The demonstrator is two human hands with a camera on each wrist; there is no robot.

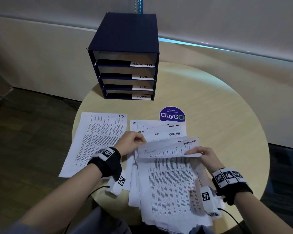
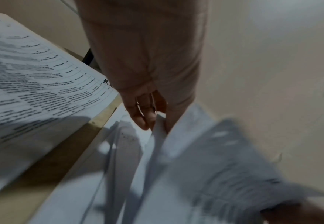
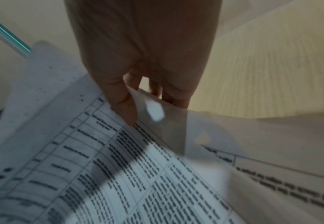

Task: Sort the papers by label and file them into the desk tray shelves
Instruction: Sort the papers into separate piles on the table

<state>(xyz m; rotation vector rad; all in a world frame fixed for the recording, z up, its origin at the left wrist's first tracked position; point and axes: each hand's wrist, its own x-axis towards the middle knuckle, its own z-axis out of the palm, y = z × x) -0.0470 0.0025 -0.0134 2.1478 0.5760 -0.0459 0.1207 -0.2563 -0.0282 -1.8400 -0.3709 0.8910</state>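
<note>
1. My left hand (image 1: 131,144) and right hand (image 1: 203,155) pinch opposite edges of lifted sheets (image 1: 167,148) at frame centre, exposing labels.
2. An H.R sheet (image 1: 95,142) lies apart at left; the tray (image 1: 125,65) waits at top.

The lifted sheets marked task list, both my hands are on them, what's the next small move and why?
Probably lift the lifted sheets clear of the main pile and lay them on bare table as a separate stack. Your left hand and right hand pinch their opposite edges, their corners read TASK LIST, and only an H.R. sheet lies apart so far.
</note>
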